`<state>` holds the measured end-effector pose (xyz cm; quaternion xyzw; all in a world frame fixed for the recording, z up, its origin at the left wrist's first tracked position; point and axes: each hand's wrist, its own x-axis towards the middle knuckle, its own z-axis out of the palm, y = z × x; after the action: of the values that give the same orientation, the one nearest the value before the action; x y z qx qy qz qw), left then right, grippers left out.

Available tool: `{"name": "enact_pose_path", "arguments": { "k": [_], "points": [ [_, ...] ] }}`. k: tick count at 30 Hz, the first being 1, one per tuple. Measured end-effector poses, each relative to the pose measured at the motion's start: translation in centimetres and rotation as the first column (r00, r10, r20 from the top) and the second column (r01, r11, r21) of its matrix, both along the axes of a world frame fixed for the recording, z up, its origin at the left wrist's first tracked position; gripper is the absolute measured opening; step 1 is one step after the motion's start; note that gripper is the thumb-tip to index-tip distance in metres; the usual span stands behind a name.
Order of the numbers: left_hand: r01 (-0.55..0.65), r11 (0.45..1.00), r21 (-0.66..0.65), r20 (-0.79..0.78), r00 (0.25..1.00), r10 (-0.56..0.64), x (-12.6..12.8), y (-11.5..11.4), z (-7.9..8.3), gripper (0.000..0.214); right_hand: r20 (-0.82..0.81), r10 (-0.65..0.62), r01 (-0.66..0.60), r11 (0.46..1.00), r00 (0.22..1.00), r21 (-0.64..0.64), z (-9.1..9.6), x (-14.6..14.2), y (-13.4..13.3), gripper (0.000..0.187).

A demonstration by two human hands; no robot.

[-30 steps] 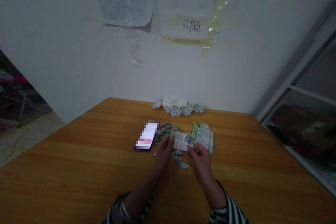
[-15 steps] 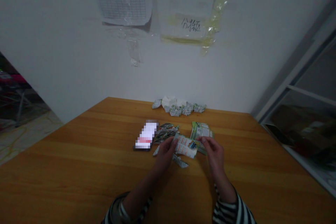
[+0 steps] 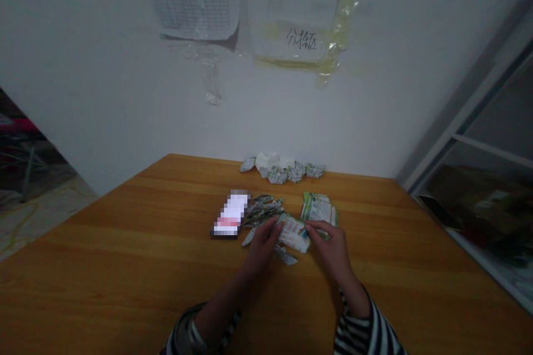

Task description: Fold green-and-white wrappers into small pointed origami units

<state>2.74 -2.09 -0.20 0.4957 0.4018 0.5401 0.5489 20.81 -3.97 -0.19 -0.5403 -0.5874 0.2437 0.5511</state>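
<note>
A small printed paper sheet (image 3: 292, 234), white with orange lettering and a blue patch, is held between my two hands above the table. My left hand (image 3: 262, 241) pinches its left edge. At its upper right edge, the closed fingertips of my right hand (image 3: 332, 245) grip the same sheet. Behind my right hand lies a flat stack of green and white printed sheets (image 3: 318, 209). Close to my left hand is a loose pile of folded printed pieces (image 3: 262, 209), partly covered. A narrow strip of printed paper (image 3: 286, 255) rests on the table below the held sheet.
A phone with a lit screen (image 3: 231, 216) lies on the wooden table (image 3: 137, 244), left of the pile. Crumpled printed paper balls (image 3: 278, 174) line the table's back edge by the wall. Shelving (image 3: 478, 194) stands at the right. Taped papers (image 3: 195, 0) hang on the wall.
My right hand has moved left along the sheet, from its far right side to its upper right edge. My left hand stays at the left edge.
</note>
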Motion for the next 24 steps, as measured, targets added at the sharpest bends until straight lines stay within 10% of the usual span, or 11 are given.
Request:
{"name": "enact_pose_path", "arguments": {
  "k": [24],
  "points": [
    [0.052, 0.992, 0.117, -0.142, 0.989, -0.035, -0.19, 0.08, -0.69, 0.031, 0.095, 0.085, -0.085, 0.996, 0.992, -0.001, 0.03, 0.02, -0.12, 0.016]
  ]
}}
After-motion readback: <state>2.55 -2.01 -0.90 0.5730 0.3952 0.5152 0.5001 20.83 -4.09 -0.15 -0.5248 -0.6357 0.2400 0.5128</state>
